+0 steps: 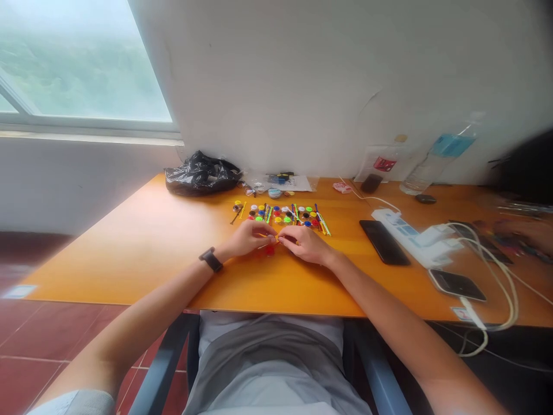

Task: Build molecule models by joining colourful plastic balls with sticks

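My left hand (250, 236) and my right hand (305, 243) meet over the middle of the orange table (142, 242), fingers pinched together. Between them they hold a thin yellow stick (276, 237). A small red disc (270, 250) sits right under the fingertips; whether it is joined to the stick I cannot tell. Just beyond my hands lies a spread of several coloured discs and thin sticks (283, 214). A dark watch (211, 259) is on my left wrist.
A black plastic bag (201, 173) and clear packets (280, 183) lie at the back. To the right are a black phone (384, 242), a white power strip (410, 236) with cables, another phone (457, 284), a water bottle (436, 158) and another person's hand (529, 233).
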`<state>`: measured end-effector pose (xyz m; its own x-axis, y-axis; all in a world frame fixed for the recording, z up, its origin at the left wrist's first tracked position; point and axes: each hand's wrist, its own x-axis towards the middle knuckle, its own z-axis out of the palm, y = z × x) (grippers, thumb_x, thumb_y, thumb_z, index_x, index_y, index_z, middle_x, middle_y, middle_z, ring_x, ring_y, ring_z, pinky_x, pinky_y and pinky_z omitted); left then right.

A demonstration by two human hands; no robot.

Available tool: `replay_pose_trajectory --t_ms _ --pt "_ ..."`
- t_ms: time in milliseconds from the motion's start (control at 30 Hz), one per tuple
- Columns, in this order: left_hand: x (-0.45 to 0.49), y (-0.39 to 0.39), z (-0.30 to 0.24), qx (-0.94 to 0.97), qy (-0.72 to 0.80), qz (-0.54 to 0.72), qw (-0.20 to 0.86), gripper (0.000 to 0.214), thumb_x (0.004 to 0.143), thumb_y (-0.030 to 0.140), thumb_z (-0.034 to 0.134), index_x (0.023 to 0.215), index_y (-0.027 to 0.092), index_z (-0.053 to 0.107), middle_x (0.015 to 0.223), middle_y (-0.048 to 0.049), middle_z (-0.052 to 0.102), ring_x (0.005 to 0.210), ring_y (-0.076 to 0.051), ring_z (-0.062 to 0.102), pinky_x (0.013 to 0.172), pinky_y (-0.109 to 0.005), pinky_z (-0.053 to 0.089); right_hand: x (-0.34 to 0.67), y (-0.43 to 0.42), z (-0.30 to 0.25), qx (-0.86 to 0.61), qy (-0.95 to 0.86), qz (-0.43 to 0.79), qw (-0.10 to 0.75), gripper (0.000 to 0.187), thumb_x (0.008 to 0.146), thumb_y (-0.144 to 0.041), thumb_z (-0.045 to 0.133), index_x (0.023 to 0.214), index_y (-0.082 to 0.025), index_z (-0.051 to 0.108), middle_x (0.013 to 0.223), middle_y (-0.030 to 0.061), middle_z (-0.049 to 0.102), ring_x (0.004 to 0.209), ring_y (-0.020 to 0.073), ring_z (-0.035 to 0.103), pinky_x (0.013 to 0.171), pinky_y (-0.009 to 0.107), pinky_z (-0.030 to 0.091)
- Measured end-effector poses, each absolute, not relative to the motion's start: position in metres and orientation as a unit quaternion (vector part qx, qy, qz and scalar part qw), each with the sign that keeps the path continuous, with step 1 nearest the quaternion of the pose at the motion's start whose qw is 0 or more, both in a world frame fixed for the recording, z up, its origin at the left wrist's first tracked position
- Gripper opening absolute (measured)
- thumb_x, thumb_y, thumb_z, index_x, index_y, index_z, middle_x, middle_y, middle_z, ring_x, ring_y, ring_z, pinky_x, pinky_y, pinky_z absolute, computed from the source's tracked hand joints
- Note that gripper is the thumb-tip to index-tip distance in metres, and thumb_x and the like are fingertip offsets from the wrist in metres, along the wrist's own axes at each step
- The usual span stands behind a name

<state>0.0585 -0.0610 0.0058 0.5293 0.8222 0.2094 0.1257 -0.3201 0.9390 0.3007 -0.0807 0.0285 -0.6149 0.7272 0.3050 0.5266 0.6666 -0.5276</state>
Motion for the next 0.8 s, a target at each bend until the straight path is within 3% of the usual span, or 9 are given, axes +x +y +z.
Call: replay_pose_trajectory --t_ms 233,467,667,800 --pt "0.060 -0.065 0.009 0.699 0.318 0.355 0.533 0.045 0.082 0.048 0.087 0.107 0.012 0.080 0.089 -0.0098 0.081 0.074 -0.017 0.073 0.066 -0.024 0.057 0.301 -0.079 0.026 -0.355 -0.874 0.190 0.271 0.014 0.102 -0.023 0.058 0.100 -0.021 0.072 0.093 0.0052 0.074 0.081 0.0178 0.064 0.074 0.028 0.044" --pt "0.060 -0.061 0.005 0.683 0.323 0.366 0.544 0.050 0.077 0.049 0.090 0.109 0.011 0.080 0.104 -0.0134 0.081 0.091 -0.023 0.077 0.080 -0.029 0.061 0.301 -0.080 0.027 -0.355 -0.874 0.184 0.276 0.015 0.103 -0.023 0.058 0.100 -0.020 0.073 0.094 0.0058 0.074 0.082 0.0180 0.065 0.074 0.029 0.044" --pt "0.061 -0.066 0.011 0.694 0.336 0.341 0.538 0.047 0.080 0.050 0.087 0.105 0.011 0.081 0.089 -0.0104 0.081 0.070 -0.016 0.071 0.062 -0.022 0.055 0.301 -0.081 0.028 -0.362 -0.878 0.175 0.259 0.016 0.103 -0.025 0.057 0.099 -0.020 0.072 0.091 0.0055 0.073 0.079 0.0174 0.062 0.072 0.028 0.042" --pt "0.062 -0.069 0.016 0.705 0.327 0.331 0.536 0.045 0.080 0.050 0.087 0.103 0.011 0.080 0.086 -0.0100 0.080 0.067 -0.015 0.069 0.060 -0.023 0.054 0.301 -0.082 0.029 -0.370 -0.880 0.179 0.238 0.017 0.103 -0.026 0.057 0.100 -0.020 0.072 0.091 0.0056 0.073 0.077 0.0172 0.062 0.070 0.027 0.040"
